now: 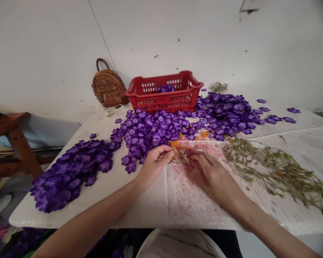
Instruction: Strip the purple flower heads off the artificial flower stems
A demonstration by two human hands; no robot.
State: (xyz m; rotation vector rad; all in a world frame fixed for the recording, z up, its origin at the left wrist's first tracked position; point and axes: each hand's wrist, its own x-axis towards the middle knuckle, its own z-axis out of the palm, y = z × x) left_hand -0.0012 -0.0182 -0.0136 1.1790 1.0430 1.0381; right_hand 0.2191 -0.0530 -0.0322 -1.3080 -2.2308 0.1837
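My left hand [158, 159] is closed in a pinch on a thin green artificial stem [181, 156] with small branching tips pointing right. Close to those tips is my right hand [208, 172], its fingers bent and smeared by motion, so I cannot make out whether they grip anything. Small orange flower centres [176, 144] lie just beyond the hands. A heap of purple fabric flower petals [156, 129] spreads behind my left hand, and a tangle of green stems [290, 168] lies to the right of my right hand.
A red plastic crate [164, 96] holding some purple petals stands at the back. Left of it are a brown mini backpack [109, 87] and a small white device [114, 110]. More petals [72, 172] lie front left, others [228, 109] back right. Pink specks dot the white table [148, 211].
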